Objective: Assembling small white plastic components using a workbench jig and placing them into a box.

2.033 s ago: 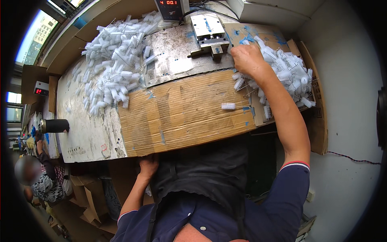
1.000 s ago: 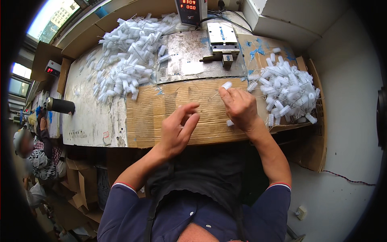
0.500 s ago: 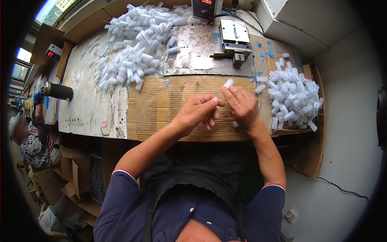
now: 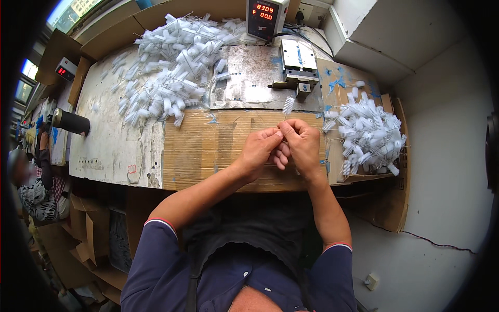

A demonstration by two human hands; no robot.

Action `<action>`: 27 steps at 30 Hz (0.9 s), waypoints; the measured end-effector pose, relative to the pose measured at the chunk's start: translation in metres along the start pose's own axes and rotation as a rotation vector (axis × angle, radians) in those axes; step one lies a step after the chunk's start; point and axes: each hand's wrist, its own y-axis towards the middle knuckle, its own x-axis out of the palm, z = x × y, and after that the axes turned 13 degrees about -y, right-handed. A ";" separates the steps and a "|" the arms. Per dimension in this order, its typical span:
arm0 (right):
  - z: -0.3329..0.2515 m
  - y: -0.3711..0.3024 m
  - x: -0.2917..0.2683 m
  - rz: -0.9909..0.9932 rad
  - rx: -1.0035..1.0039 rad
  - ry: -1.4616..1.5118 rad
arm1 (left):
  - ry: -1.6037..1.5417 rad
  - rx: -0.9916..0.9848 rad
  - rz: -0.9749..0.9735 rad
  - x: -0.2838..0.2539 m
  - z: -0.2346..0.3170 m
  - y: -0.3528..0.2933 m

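A small white-bristled brush (image 4: 288, 105) on a thin wire stem points away from me, just past my fingertips. My right hand (image 4: 303, 146) pinches the lower stem between thumb and forefinger. Close against it, my left hand (image 4: 261, 150) has thumb and forefinger closed at the same stem end, its other fingers curled loosely. The stem's lower end is hidden by the fingers. Beneath both hands lies a corrugated cardboard sheet (image 4: 195, 151). Beyond the brush, a metal clamp-like fixture (image 4: 299, 57) stands on a scuffed steel plate (image 4: 241, 70).
A large heap of similar brushes (image 4: 174, 78) covers the bench at back left. Another brush pile (image 4: 366, 136) lies at right inside cardboard edging. A box with a red digital display (image 4: 265, 20) stands behind the plate. A dark cylinder (image 4: 71, 122) and another person (image 4: 39, 192) are leftward.
The brush head has swung clear of my right fingers and now points away from me. My hands have come together on its stem. The view has shifted slightly.
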 end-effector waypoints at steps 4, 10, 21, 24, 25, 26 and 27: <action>0.006 0.019 -0.002 0.021 -0.030 0.027 | -0.029 -0.066 -0.040 0.003 0.013 0.004; 0.014 0.051 -0.003 0.113 -0.006 -0.256 | 0.840 0.420 0.167 -0.014 0.045 0.027; 0.025 0.081 -0.005 0.224 -0.005 -0.694 | 0.881 0.803 0.146 -0.041 0.056 0.056; 0.023 0.082 -0.003 0.228 0.000 -0.729 | 0.855 0.800 0.134 -0.042 0.057 0.054; 0.021 0.081 -0.001 0.268 -0.004 -0.775 | 0.878 0.801 0.130 -0.042 0.057 0.054; 0.019 0.080 0.002 0.308 -0.008 -0.821 | 0.902 0.802 0.125 -0.041 0.057 0.054; 0.019 0.080 0.004 0.306 -0.004 -0.824 | 0.898 0.797 0.125 -0.041 0.058 0.054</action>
